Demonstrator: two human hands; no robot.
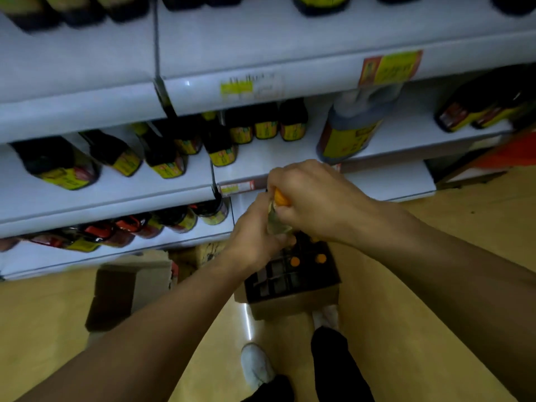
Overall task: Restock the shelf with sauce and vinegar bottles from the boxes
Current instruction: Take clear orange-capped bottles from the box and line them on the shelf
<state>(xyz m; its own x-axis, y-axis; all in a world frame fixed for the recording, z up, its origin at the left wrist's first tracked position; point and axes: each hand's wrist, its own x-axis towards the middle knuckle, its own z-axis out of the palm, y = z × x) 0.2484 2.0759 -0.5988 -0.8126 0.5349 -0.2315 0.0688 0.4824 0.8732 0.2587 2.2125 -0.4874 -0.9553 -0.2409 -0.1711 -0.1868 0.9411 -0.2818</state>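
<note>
Both hands hold one bottle with an orange cap point(280, 197) in front of the middle shelf point(261, 158). My right hand point(307, 195) grips it from above around the cap. My left hand point(255, 236) grips its clear neck point(275, 224) from below. Most of the bottle is hidden by the hands. Directly beneath, an open cardboard box point(293, 303) with dividers stands on the floor and holds two orange-capped bottles point(295, 261). Dark sauce bottles with yellow labels point(265, 123) stand at the back of the middle shelf.
A large dark jug point(351, 132) stands on the middle shelf to the right. Red-capped bottles point(136, 226) line the bottom shelf. A second open cardboard box point(130, 288) sits on the floor to the left. My white shoes point(256, 365) stand on the yellow floor.
</note>
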